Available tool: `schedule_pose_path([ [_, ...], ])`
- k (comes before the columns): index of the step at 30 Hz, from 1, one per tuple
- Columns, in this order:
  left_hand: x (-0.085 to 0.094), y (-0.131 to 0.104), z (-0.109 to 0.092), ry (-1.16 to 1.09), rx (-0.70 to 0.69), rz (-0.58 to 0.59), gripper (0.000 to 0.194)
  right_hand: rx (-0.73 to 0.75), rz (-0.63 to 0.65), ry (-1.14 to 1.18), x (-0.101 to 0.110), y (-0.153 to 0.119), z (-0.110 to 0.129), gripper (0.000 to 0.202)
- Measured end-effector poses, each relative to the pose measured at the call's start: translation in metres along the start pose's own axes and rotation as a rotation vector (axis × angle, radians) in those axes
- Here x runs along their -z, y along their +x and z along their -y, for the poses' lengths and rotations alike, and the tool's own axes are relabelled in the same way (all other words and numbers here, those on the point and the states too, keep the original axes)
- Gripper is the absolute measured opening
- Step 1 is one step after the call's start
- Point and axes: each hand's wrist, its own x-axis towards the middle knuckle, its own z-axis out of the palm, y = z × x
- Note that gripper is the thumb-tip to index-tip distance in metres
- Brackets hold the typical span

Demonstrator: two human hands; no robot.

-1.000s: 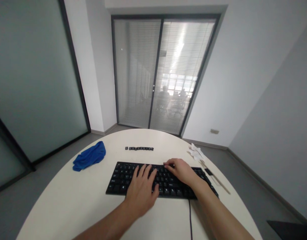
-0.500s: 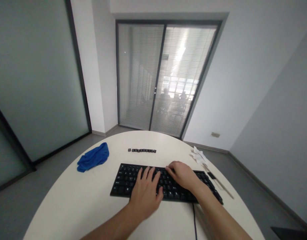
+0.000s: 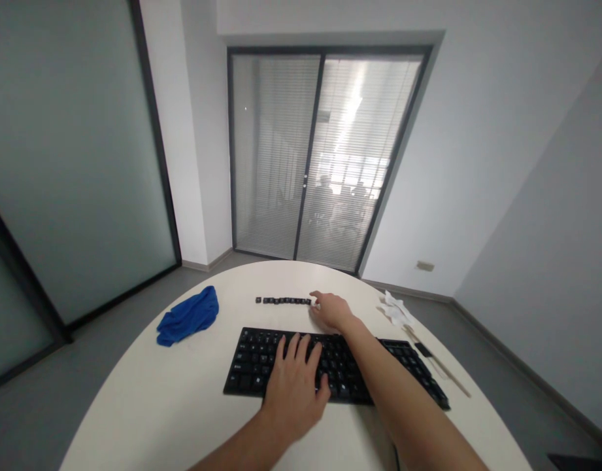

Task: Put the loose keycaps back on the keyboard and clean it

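Note:
A black keyboard (image 3: 246,363) lies across the white round table (image 3: 148,405). My left hand (image 3: 295,386) rests on its left-middle part with the fingers spread. Beyond the keyboard, my right hand (image 3: 330,311) is at the right end of a row of small black keycaps (image 3: 281,301). Its thumb and fingertips are bent together around the last keycap in the row; whether that keycap is gripped is too small to tell. My right forearm crosses over the keyboard and hides part of its keys.
A crumpled blue cloth (image 3: 189,317) lies on the left of the table. Toward the right edge are a white crumpled tissue (image 3: 396,309) and a thin stick-like tool with a black part (image 3: 422,349). A cable runs toward the near edge.
My right hand has moved from the keyboard forward to the right end of the keycap row. My left hand stays spread on the keyboard. The view has shifted slightly.

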Motion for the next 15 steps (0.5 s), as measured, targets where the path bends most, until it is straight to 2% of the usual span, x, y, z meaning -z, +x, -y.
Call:
schedule_pose_path([
  [8, 0.001, 0.000, 0.000, 0.001, -0.002, -0.007, 0.046, -0.032, -0.036, 0.032, -0.013, 0.000, 0.010, 0.030],
  [12, 0.001, 0.000, 0.000, -0.002, -0.001, 0.000, 0.046, -0.057, -0.050, 0.131, -0.009, -0.015, -0.001, 0.023],
  [15, 0.001, 0.001, 0.000, 0.005, -0.007, 0.008, 0.047, -0.043, -0.077, 0.269, -0.004, -0.033, -0.014, 0.026],
])
